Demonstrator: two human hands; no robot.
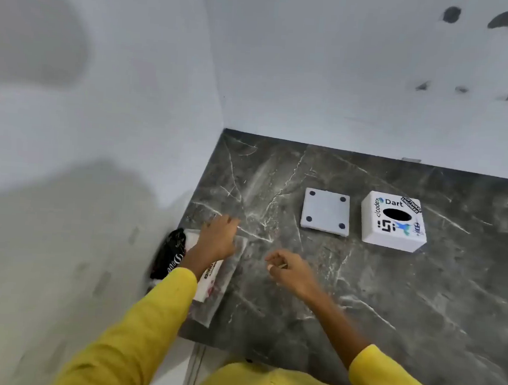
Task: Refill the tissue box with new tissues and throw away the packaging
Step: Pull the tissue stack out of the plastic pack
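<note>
The left hand (218,236) lies with fingers loosely spread, palm down on one flat plastic tissue pack (210,282) at the near-left edge of the dark veined marble table (389,307); just left of it sits one black crumpled wrapper (168,254). The right hand (290,271) hovers half curled above bare stone, and whether it pinches anything is unclear. Well beyond the right hand lie one flat white square base plate (326,211) with four dark feet and, beside it, one white stickered tissue box (394,221) with an oval slot.
</note>
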